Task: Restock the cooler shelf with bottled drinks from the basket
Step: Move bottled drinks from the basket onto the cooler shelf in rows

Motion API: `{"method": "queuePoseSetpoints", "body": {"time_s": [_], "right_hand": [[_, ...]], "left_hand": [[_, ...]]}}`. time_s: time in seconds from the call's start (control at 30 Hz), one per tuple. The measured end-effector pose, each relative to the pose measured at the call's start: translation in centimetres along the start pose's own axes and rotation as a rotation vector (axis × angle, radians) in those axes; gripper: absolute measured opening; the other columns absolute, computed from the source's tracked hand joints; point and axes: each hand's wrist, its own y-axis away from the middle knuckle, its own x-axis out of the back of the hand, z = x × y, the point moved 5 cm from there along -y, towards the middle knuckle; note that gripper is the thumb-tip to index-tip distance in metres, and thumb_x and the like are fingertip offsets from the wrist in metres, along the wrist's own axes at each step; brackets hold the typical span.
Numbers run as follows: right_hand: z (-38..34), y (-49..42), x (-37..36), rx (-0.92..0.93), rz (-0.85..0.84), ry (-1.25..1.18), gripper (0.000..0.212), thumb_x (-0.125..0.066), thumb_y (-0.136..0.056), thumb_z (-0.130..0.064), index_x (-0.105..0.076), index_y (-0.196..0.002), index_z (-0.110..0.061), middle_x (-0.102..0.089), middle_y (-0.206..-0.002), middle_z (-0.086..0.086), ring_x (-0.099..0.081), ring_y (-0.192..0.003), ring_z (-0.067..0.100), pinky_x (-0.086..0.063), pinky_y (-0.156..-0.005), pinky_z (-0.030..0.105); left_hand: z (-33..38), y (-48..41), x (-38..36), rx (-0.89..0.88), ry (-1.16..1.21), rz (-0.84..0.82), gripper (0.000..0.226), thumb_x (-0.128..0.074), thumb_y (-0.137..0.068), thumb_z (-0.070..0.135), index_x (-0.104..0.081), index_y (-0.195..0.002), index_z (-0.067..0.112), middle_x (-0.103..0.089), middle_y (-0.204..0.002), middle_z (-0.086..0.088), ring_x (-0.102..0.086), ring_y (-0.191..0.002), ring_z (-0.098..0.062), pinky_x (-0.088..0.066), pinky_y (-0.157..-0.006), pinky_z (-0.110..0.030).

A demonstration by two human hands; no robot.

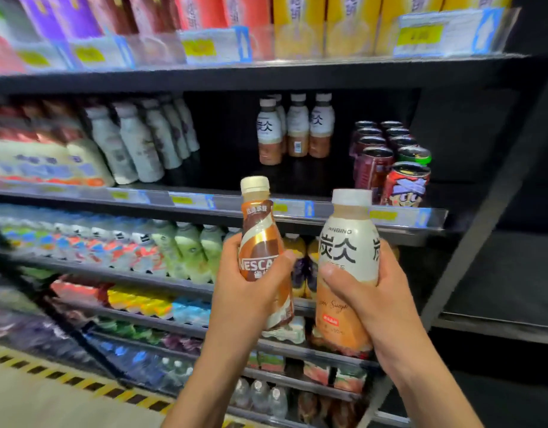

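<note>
Held up side by side before the cooler shelf (pixel 189 202): smaller bottle (pixel 260 242) in the left grip (pixel 251 291), larger bottle (pixel 346 257) in the right grip (pixel 371 295), near each other. Far back on that shelf, a cluster of bottles (pixel 297 128); cans (pixel 390 159) just to the right, leaning bottles (pixel 143 140) well to the left. Cartons (pixel 297 26) on the shelf above (pixel 266 75).

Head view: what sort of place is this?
Likely a shop's open drinks cooler: black tiered shelves of white-capped plastic bottles and dark metal cans, yellow-and-blue price tags on the shelf edges.
</note>
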Motion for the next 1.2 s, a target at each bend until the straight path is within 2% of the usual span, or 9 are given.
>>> {"method": "queuePoseSetpoints", "body": {"time_s": [0.3, 0.5, 0.67, 0.8, 0.87, 0.93, 1.0, 1.13, 1.2], "right_hand": [[-1.8, -6.1, -7.1, -0.066, -0.022, -0.014, 0.041, -0.086, -0.066, -0.039, -0.068, -0.102, -0.033, -0.075, -0.093, -0.001, -0.073, -0.082, 0.022, -0.06, -0.074, 0.049], [-3.1, -11.3, -8.9, -0.043, 0.009, -0.076, 0.024, -0.073, -0.083, -0.027, -0.068, -0.106, -0.025, -0.074, -0.083, -0.001, -0.07, -0.07, 0.015, -0.057, -0.06, 0.036], [-3.8, -16.8, -9.3, -0.055, 0.064, -0.066, 0.036, -0.077, -0.08, -0.031, -0.066, -0.112, -0.02, -0.074, -0.092, 0.005, -0.072, -0.078, 0.021, -0.059, -0.061, 0.04], [-2.9, -21.2, -9.3, -0.103, 0.204, -0.068, 0.037, -0.08, -0.075, -0.03, -0.066, -0.103, -0.011, -0.07, -0.082, 0.002, -0.07, -0.062, 0.012, -0.056, -0.052, 0.03], [-2.6, -23.7, -9.9, -0.097, 0.253, -0.086, 0.041, -0.083, -0.069, -0.026, -0.068, -0.106, -0.012, -0.071, -0.082, 0.0, -0.067, -0.057, 0.01, -0.054, -0.051, 0.027], [-2.2, -26.3, -10.3, -0.054, 0.267, -0.079, 0.059, -0.086, -0.059, -0.025, -0.065, -0.114, -0.014, -0.074, -0.09, 0.003, -0.071, -0.066, 0.017, -0.057, -0.057, 0.033], [-1.9, -28.4, -10.1, -0.019, 0.285, -0.019, 0.062, -0.088, -0.06, -0.023, -0.062, -0.116, -0.015, -0.075, -0.096, 0.004, -0.074, -0.077, 0.02, -0.059, -0.063, 0.036], [-0.8, -31.7, -10.0, -0.069, 0.244, 0.005, 0.063, -0.087, -0.066, -0.016, -0.059, -0.122, -0.016, -0.074, -0.095, 0.003, -0.072, -0.074, 0.017, -0.059, -0.059, 0.035], [0.1, -33.1, -9.6, -0.093, 0.267, 0.044, 0.066, -0.089, -0.062, -0.016, -0.058, -0.121, -0.019, -0.074, -0.1, 0.003, -0.073, -0.083, 0.021, -0.061, -0.071, 0.044]], "left_hand": [[1.8, -9.1, 6.2, 0.0, 0.021, 0.01, 0.029, -0.076, -0.08, 0.034, -0.061, -0.1, 0.019, -0.065, -0.085, -0.008, -0.067, -0.071, -0.022, -0.058, -0.06, -0.03], [3.2, -15.1, 6.9, 0.013, 0.021, -0.051, 0.037, -0.078, -0.079, 0.039, -0.06, -0.104, 0.02, -0.067, -0.097, -0.017, -0.069, -0.091, -0.038, -0.058, -0.078, -0.054], [2.8, -22.5, 6.1, 0.111, 0.049, -0.13, 0.066, -0.08, -0.064, 0.05, -0.059, -0.114, 0.013, -0.069, -0.099, -0.017, -0.072, -0.084, -0.035, -0.06, -0.075, -0.047], [0.3, -29.8, 4.8, 0.252, 0.099, -0.076, 0.078, -0.082, -0.06, 0.044, -0.057, -0.123, 0.007, -0.071, -0.096, -0.013, -0.072, -0.078, -0.028, -0.06, -0.067, -0.04], [-0.6, -33.4, 4.5, 0.211, 0.062, 0.034, 0.068, -0.083, -0.069, 0.035, -0.054, -0.125, 0.009, -0.069, -0.097, -0.009, -0.069, -0.079, -0.024, -0.058, -0.067, -0.036], [-1.4, -36.2, 4.5, 0.147, -0.022, 0.075, 0.063, -0.081, -0.072, 0.034, -0.053, -0.123, 0.01, -0.068, -0.107, -0.01, -0.068, -0.09, -0.028, -0.058, -0.081, -0.041], [-2.2, -38.3, 4.6, 0.108, -0.061, 0.07, 0.063, -0.079, -0.073, 0.037, -0.051, -0.124, 0.012, -0.067, -0.109, -0.009, -0.067, -0.094, -0.029, -0.057, -0.087, -0.045], [-3.1, -41.6, 3.7, 0.006, -0.109, 0.042, 0.054, -0.074, -0.08, 0.036, -0.047, -0.123, 0.016, -0.063, -0.104, -0.002, -0.065, -0.096, -0.025, -0.056, -0.088, -0.042], [-3.1, -42.8, 3.0, -0.068, -0.165, 0.012, 0.048, -0.072, -0.082, 0.034, -0.048, -0.12, 0.015, -0.062, -0.102, -0.001, -0.064, -0.098, -0.024, -0.054, -0.09, -0.039]]}}
